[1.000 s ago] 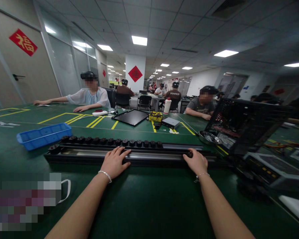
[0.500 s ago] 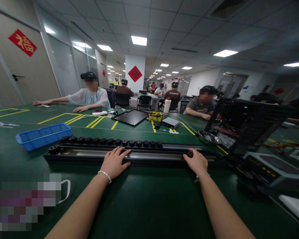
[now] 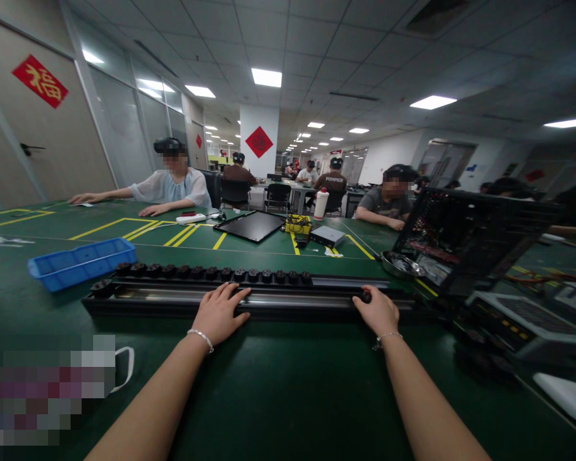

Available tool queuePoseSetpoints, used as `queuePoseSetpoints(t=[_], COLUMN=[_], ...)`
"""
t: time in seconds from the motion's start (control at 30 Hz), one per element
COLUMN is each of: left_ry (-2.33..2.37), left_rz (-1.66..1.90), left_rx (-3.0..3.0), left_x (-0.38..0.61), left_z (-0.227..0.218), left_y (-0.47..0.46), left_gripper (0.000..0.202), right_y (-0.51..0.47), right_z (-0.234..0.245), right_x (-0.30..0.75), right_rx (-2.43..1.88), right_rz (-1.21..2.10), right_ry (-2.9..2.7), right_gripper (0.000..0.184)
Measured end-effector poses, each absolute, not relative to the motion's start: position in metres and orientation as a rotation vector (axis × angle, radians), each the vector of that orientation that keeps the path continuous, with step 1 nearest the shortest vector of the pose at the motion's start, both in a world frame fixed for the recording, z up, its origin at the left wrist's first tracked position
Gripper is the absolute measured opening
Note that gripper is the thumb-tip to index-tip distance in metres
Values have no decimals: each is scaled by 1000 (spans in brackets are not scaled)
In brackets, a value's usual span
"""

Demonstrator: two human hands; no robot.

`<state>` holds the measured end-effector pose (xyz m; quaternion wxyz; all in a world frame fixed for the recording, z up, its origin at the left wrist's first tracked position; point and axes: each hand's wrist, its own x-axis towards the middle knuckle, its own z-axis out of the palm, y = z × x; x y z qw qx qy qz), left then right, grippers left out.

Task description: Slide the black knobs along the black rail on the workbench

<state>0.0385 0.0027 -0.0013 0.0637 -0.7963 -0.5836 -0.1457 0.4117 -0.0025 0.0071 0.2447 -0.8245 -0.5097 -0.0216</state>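
A long black rail with a shiny strip along its channel lies crosswise in front of me. My left hand rests on the rail with its fingers spread, pressing on its near side. Towards the rail's right part, my right hand pinches a small round black piece at the channel. A similar black piece sits at the rail's left end. Just behind, a second black rail carries a row of several small black pieces.
A blue plastic bin stands at the left. An opened computer case, a metal bowl and a power supply are at the right. Farther back lie a black panel and a grey box. Other people sit around.
My hands and the rails hold the same positions; the whole view has shifted very slightly. The person at the far left has drawn one hand in a little.
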Motion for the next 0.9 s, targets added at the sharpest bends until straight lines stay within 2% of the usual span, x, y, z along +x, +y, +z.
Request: queuePoseSetpoints(t=[0.9], left_ry=[-1790], left_rz=[-438], left_rx=[-2409], left_x=[40], left_z=[0], left_y=[2], left_gripper=[54], right_y=[-2], right_z=[6], right_x=[418], right_rx=[-2253], right_rz=[-52], right_ry=[-1368], right_gripper=[37])
